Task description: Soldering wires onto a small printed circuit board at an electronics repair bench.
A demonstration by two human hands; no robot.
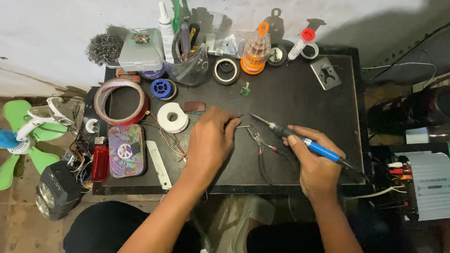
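Right hand [317, 169] wrapped around blue soldering iron [306, 143], tip low over dark tabletop [298, 90] beside pliers [260, 142]. Left hand [210, 142] curled, pinching thin wire [232, 115]. Iron likely light, stiff, hot-tipped: best held at handle. Wire flimsy, springy.

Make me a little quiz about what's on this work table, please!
1. True or false: the right hand holds a blue-handled soldering iron.
2. What lies between the two hands? A) pliers B) a spoon C) a cup
3. What colour is the small fan on the floor?

Key: 1 true. 2 A, the pliers, just right of the left hand. 3 green, with a blue hub.
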